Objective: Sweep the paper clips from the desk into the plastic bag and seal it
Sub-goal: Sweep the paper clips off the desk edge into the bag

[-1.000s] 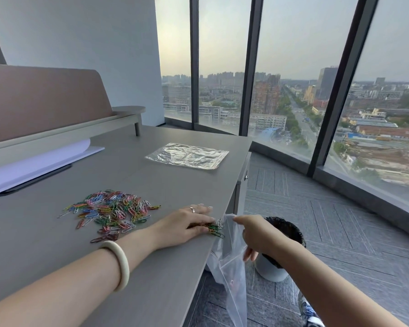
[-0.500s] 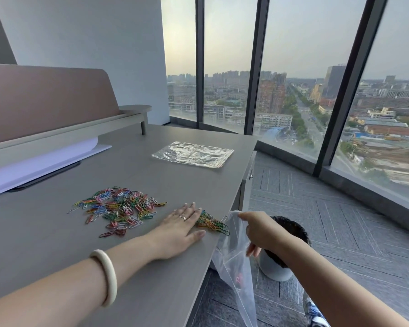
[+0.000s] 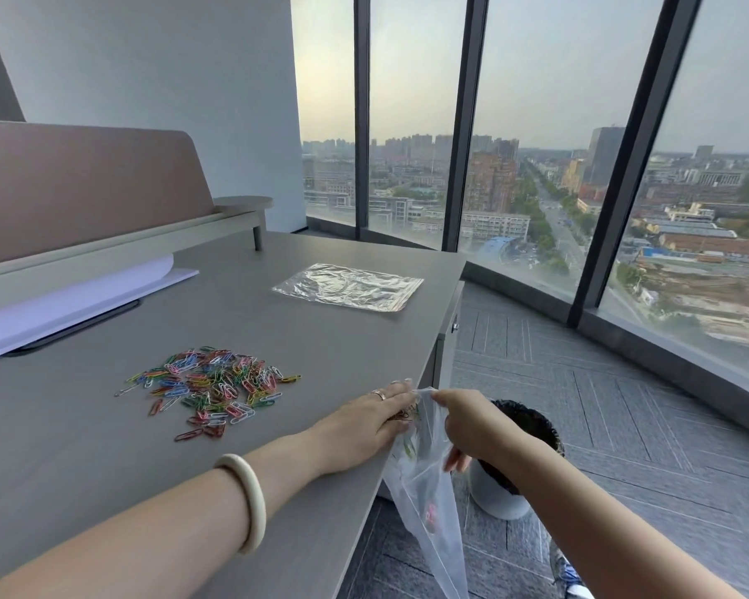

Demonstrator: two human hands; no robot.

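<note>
Left hand flat at the counter right edge, fingers together over a small clump of clips, partly hidden. Right hand pinches the plastic bag mouth just off the edge, bag hanging down, a few clips seemingly inside. Main paper clips pile sits left, well apart. Second bag lies flat, far.

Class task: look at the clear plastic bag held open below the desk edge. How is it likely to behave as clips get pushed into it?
The plastic bag hangs limp and creased from the right hand, so it is probably floppy and its mouth may close unless held. It looks thin, so clips will likely make it sag. The left hand pushes clips at the desk edge; some could miss.
</note>
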